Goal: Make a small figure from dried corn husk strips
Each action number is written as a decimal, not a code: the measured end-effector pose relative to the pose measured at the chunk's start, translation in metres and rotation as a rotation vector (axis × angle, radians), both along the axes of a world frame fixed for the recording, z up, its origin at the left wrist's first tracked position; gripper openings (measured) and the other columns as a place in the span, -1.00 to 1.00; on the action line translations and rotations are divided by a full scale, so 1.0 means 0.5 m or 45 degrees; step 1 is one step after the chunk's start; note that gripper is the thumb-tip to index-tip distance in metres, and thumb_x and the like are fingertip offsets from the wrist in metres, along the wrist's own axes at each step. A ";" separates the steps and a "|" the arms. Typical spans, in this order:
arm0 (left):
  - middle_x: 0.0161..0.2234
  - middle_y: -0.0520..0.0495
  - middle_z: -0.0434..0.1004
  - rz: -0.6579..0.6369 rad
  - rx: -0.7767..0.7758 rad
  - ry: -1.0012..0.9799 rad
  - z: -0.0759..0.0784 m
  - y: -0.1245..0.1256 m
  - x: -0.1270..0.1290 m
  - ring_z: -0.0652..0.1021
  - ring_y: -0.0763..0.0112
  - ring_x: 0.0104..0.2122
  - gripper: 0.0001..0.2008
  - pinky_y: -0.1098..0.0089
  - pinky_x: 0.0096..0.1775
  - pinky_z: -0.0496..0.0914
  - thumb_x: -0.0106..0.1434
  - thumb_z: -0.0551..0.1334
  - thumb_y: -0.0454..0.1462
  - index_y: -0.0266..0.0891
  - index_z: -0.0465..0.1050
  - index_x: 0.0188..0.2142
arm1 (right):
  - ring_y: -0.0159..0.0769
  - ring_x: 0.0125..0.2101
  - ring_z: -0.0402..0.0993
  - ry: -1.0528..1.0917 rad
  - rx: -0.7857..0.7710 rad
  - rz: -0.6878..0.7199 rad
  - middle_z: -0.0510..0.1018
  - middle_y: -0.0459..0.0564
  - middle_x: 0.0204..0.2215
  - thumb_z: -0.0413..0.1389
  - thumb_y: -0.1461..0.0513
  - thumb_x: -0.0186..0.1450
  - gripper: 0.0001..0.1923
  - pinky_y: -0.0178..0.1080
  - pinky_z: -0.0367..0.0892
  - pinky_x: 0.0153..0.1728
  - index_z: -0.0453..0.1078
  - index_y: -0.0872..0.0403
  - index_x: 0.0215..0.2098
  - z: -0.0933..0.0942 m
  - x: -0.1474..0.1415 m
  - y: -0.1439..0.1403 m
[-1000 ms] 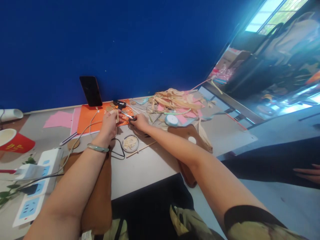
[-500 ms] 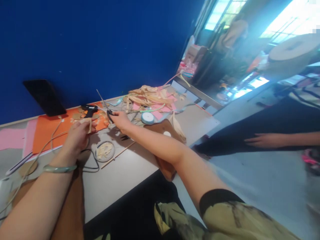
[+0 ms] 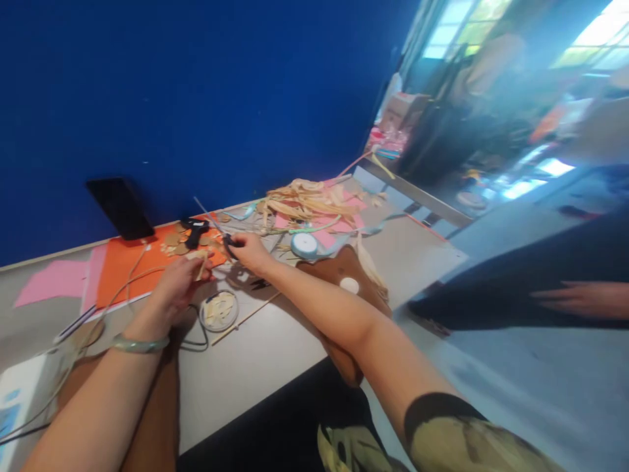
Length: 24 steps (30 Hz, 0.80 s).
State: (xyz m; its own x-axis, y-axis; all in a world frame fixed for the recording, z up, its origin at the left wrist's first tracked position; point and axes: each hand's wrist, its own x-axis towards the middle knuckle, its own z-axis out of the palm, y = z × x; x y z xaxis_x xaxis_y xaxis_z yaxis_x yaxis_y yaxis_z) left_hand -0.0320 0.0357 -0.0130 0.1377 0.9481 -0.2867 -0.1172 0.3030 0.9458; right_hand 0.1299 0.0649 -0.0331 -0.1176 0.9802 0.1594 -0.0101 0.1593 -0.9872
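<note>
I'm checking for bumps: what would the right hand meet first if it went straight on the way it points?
With its scissors, the right hand would probably meet the black glue gun on the orange sheet first, though the hand's height is hard to judge.

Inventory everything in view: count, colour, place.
Table: 1, grey, centre
Phone: 1, black, against blue wall
Sheets: several, orange and pink, tabletop
Glue gun: 1, black, on orange
Husks: many, tan, far side
Ribbon roll: 1, pale blue, before husks
Dish: 1, grey, centre
Stick: 1, tan, beside dish
Brown shapes: 2, brown, near forearms
Cables: several, pale and black, left
Power strip: 1, white, lower left
Co-worker's hand: 1, blurred, right edge
Scissors: 1, black-handled, right hand
Pale piece: count unclear, cream, left hand
Left hand: 1, left
Right hand: 1, near centre
</note>
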 end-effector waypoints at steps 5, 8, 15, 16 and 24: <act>-0.61 0.12 0.30 -0.047 -0.005 -0.094 0.001 -0.003 0.011 0.24 0.63 -0.69 -0.87 0.46 -0.49 0.38 0.03 0.25 -0.27 -0.28 0.39 -0.40 | -0.53 -0.65 0.13 0.026 -0.130 0.082 0.31 -0.20 -0.73 0.20 0.06 0.01 -0.67 -0.38 0.04 -0.57 0.28 0.13 -0.66 0.009 -0.002 -0.006; -0.64 0.15 0.23 -0.042 -0.004 -0.165 0.000 -0.003 0.011 0.18 0.66 -0.72 -0.86 0.50 -0.53 0.33 0.04 0.25 -0.27 -0.25 0.29 -0.47 | -0.52 -0.67 0.14 0.040 -0.201 0.089 0.30 -0.20 -0.75 0.22 0.04 -0.03 -0.65 -0.37 0.04 -0.59 0.26 0.12 -0.66 0.009 -0.007 -0.012; -0.67 0.22 0.08 0.035 -0.072 -0.177 0.005 -0.005 0.010 0.13 0.68 -0.73 -0.86 0.54 -0.60 0.23 0.04 0.25 -0.29 -0.24 0.33 -0.38 | -0.49 -0.60 0.11 -0.241 0.086 0.138 0.23 -0.20 -0.67 0.17 0.10 0.01 -0.71 -0.36 0.04 -0.54 0.19 0.09 -0.64 0.017 0.004 -0.020; -0.67 0.22 0.05 0.028 -0.092 -0.164 0.004 -0.006 0.010 0.12 0.68 -0.74 -0.86 0.54 -0.60 0.22 0.03 0.26 -0.29 -0.24 0.33 -0.40 | -0.48 -0.57 0.13 -0.284 0.197 0.110 0.23 -0.19 -0.65 0.16 0.13 0.02 -0.73 -0.35 0.06 -0.52 0.19 0.08 -0.63 0.019 0.007 -0.021; -0.68 0.24 -0.06 -0.137 -0.077 -0.147 0.008 -0.014 0.013 0.04 0.67 -0.73 -0.73 0.55 -0.65 0.15 -0.02 0.35 -0.23 -0.21 0.23 -0.54 | -0.39 -0.43 0.25 -0.357 0.552 -0.025 0.38 -0.07 -0.47 0.15 0.22 0.05 -0.89 -0.31 0.21 -0.33 0.31 0.09 -0.54 0.019 0.010 -0.022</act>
